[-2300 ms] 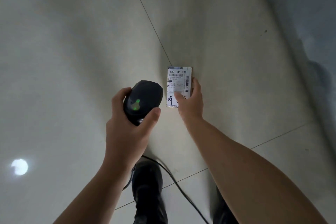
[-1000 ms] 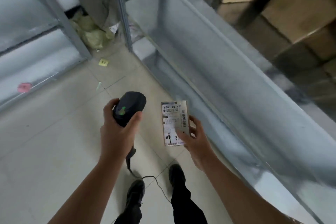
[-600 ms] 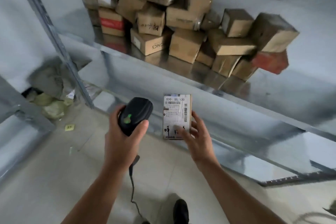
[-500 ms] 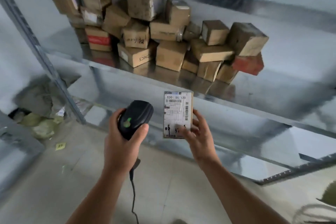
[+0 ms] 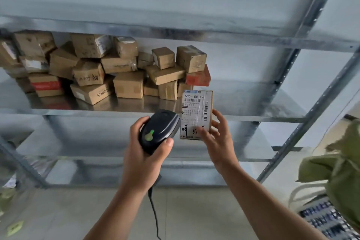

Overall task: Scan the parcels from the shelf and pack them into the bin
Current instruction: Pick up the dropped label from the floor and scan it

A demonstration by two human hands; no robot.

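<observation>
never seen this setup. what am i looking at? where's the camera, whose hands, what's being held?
No machine here: one camera worn on a person's head looks forward and down at their bare hands. The left hand grips a black corded scanner with a green spot on top. The right hand holds a small parcel, label facing the camera, right beside the scanner. Behind them stands a metal shelf with a heap of cardboard boxes. A green bag shows at the right edge.
</observation>
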